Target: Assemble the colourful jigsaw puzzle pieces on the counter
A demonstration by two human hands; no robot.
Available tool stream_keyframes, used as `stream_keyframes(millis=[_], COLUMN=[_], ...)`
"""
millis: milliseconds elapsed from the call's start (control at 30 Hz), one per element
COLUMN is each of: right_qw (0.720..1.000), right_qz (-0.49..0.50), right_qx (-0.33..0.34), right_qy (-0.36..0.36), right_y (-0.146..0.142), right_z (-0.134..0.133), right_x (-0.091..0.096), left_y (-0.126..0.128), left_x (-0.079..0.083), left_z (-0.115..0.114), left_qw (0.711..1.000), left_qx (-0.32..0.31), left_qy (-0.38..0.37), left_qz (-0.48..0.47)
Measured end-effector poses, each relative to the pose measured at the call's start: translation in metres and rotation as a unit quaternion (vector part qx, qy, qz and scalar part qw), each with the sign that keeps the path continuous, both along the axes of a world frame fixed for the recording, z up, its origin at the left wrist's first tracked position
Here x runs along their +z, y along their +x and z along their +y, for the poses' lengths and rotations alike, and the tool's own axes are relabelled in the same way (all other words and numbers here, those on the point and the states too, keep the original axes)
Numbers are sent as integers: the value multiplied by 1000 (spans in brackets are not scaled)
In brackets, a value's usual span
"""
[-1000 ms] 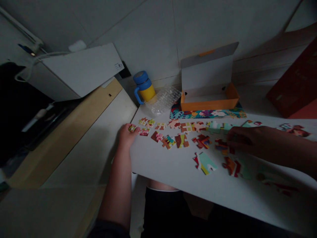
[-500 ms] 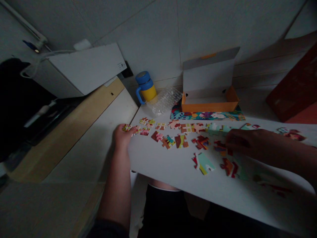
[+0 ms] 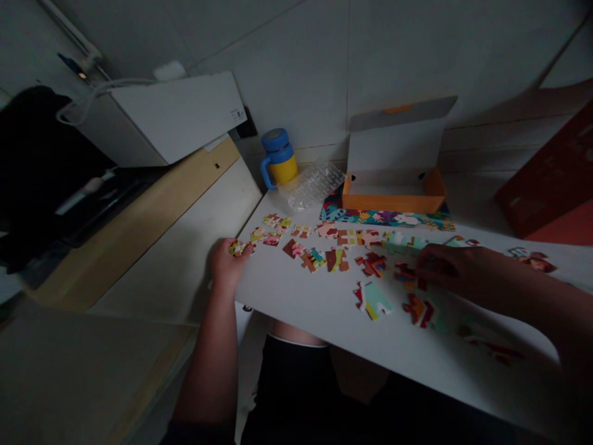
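Note:
Colourful jigsaw pieces lie scattered across a white table. My left hand is at the table's left edge, its fingers pinched on a small puzzle piece held just off the edge. My right hand rests palm down on the table among the pieces, fingers curled over a red and orange piece; whether it grips that piece is hidden. A larger joined piece in teal and yellow lies near the front.
An open orange box with a raised white lid stands at the back on a patterned sheet. A blue and yellow mug and a clear plastic bag sit beside it. A red box is at the right.
My left hand has drawn back leftward off the table edge with the small piece. The right hand has stayed in place. The camera has shifted slightly.

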State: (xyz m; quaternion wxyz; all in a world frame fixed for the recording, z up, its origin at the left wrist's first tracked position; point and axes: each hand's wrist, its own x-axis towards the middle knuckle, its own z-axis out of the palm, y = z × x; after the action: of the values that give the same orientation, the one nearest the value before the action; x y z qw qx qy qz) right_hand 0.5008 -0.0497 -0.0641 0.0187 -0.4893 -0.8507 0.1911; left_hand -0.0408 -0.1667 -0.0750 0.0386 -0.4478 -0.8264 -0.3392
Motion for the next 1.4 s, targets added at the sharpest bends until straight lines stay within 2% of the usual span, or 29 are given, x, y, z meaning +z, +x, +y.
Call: stream_keyframes(millis=[133, 333, 533, 867, 1033, 1233, 1400], right_qw=[998, 999, 998, 998, 997, 998, 998], right_qz=[1, 3, 3, -14, -22, -14, -14], right_qx=[4, -1, 11, 8, 10, 8, 10], right_qy=[-55, -42, -59, -58, -69, -63, -62], right_y=[-2, -1, 2, 1, 2, -2, -2], right_z=[0, 0, 3, 3, 5, 1, 0], right_x=[5, 3, -3, -2, -3, 6, 5], left_y=[7, 10, 17, 21, 20, 24, 41], left_x=[7, 5, 2, 8, 5, 7, 12], left_z=[-13, -42, -54, -75, -76, -71, -48], left_qw=[999, 999, 998, 988, 987, 988, 986], left_qx=[-10, -16, -3, -73, -83, -62, -103], left_qy=[-3, -34, -48, -63, -53, -29, -3], left_qz=[35, 38, 33, 117, 126, 141, 134])
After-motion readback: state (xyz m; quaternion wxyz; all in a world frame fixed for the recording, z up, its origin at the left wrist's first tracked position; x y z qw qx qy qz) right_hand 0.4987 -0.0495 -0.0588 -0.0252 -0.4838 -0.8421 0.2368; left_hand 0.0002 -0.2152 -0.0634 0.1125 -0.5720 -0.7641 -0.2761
